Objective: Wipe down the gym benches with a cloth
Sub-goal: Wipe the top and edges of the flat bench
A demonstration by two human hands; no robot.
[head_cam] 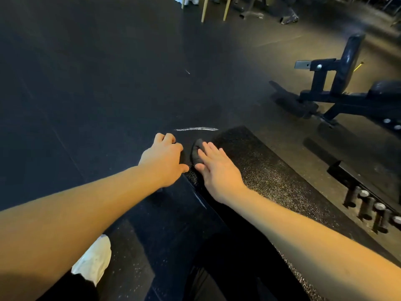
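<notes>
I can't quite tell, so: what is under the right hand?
A dark cloth, pressed onto the textured bench pad by the right hand. Only its far edge shows; the hand covers the rest.

Cloth point(196, 151) on bench point(273, 170) — right hand point(219, 169) atop.

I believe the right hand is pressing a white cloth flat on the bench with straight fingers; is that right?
Not quite: the cloth is black, not white. The head view shows the right hand pressing it flat on the bench with straight fingers.
</notes>
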